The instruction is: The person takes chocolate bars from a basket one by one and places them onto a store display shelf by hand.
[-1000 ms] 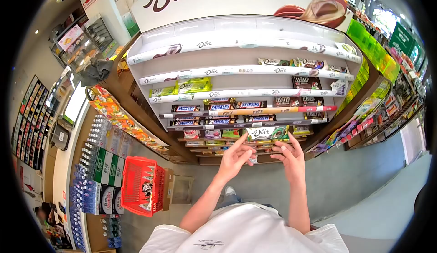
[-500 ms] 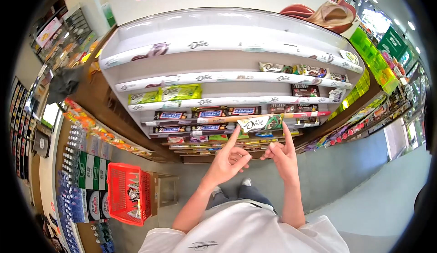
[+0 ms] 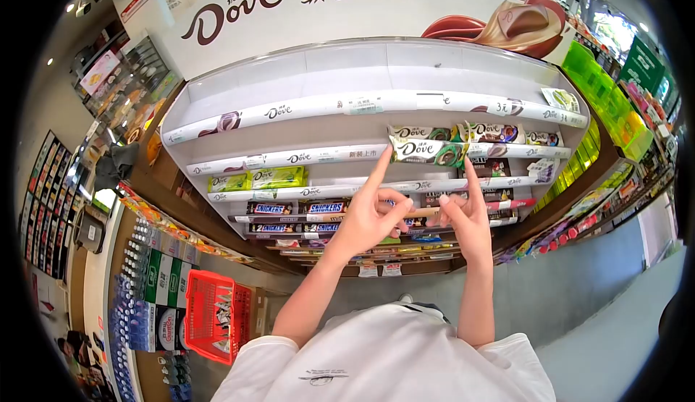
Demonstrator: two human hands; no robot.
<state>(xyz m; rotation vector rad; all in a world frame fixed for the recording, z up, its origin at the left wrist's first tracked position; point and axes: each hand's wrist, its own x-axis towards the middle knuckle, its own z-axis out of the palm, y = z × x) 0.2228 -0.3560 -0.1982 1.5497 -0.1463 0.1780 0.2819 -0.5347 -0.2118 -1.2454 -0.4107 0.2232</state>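
Note:
A green and white Dove bar [image 3: 427, 152] is held level between my two index fingers, in front of the second shelf's edge. My left hand [image 3: 371, 217] has its index fingertip at the bar's left end, with the other fingers curled. At the right end is the index fingertip of my right hand [image 3: 465, 217], thumb and other fingers bent below. Just behind the bar, a similar green Dove pack [image 3: 420, 133] lies on the shelf, beside a brown Dove pack [image 3: 496, 133].
Green packs [image 3: 278, 178] lie on the shelf below, with Snickers bars [image 3: 270, 208] lower down. A red basket [image 3: 250, 314] with items inside stands at the lower left, near stacked bottled drinks [image 3: 137, 257]. Bright green bins [image 3: 604, 102] flank the shelf at right.
Both hands have risen with the Dove bar, from in front of the lower shelves to the second shelf's edge. The camera view has shifted too.

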